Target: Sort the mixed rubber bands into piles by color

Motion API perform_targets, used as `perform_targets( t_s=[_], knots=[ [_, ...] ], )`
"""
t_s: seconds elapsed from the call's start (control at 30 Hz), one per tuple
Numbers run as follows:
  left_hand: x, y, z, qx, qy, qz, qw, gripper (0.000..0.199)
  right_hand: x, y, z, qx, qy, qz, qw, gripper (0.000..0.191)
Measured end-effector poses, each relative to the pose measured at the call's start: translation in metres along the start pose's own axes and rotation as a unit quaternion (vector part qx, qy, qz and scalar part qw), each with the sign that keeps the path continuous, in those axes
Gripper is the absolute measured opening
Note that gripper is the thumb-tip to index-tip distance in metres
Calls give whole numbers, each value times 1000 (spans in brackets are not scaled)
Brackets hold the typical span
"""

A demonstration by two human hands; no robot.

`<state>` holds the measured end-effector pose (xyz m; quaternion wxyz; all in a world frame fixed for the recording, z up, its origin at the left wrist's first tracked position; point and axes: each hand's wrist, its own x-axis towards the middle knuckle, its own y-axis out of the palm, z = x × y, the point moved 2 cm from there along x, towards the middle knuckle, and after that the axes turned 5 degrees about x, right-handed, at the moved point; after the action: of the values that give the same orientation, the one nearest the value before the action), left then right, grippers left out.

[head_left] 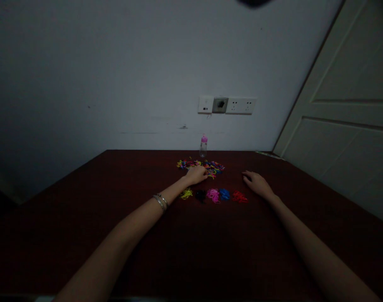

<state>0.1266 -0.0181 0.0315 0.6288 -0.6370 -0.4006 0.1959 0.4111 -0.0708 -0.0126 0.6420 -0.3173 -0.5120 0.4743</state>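
A loose pile of mixed coloured bands (215,167) lies towards the back of the dark red table. My left hand (197,175) is at the front edge of this pile, its fingers curled together; what they hold, if anything, is too small to make out. Nearer to me, small heaps form a row: yellow (186,193), black (200,195), pink (213,195), blue (224,193) and red (240,196). My forearm passes beside the yellow heap. To the right of the heaps my right hand (257,183) rests on the table, fingers apart, holding nothing.
A clear bottle with a pink top (203,147) stands behind the mixed pile, near the wall. Sockets (241,105) are set in the wall above the table (191,251). A pale panelled door (345,109) is at the right.
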Motion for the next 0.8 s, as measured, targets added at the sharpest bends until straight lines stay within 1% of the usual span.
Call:
perform_targets(
  t_s=[0.1, 0.23, 0.33, 0.43, 0.5, 0.6, 0.73, 0.8],
  knots=[
    [-2, -8, 0, -6, 5, -3, 1000, 18, 0, 0, 0, -4, -1, 6, 1000, 44],
    [-5, -20, 3, -22, 8, -28, 999, 20, 0, 1, -1, -9, -4, 4, 1000, 43],
    [-7, -29, 9, -33, 7, -37, 999, 18, 1, 2, -3, -10, -6, 1, 1000, 44],
    [-13, -38, 18, -61, 17, -29, 998, 17, 2, 3, -4, -2, -6, -1, 1000, 43],
    [-21, -44, 27, -97, 25, -13, 995, 17, 2, 2, -5, 3, -4, -4, 1000, 42],
    [-35, -52, 43, -151, 19, 21, 988, 18, 1, 1, -4, 3, -8, -6, 1000, 41],
    [-57, -56, 62, -212, 8, 124, 969, 20, 1, 0, -2, -1, -17, -7, 1000, 42],
    [-67, -57, 67, -234, 0, 163, 959, 20, 1, 0, -3, 1, -12, -12, 1000, 42]
  ],
)
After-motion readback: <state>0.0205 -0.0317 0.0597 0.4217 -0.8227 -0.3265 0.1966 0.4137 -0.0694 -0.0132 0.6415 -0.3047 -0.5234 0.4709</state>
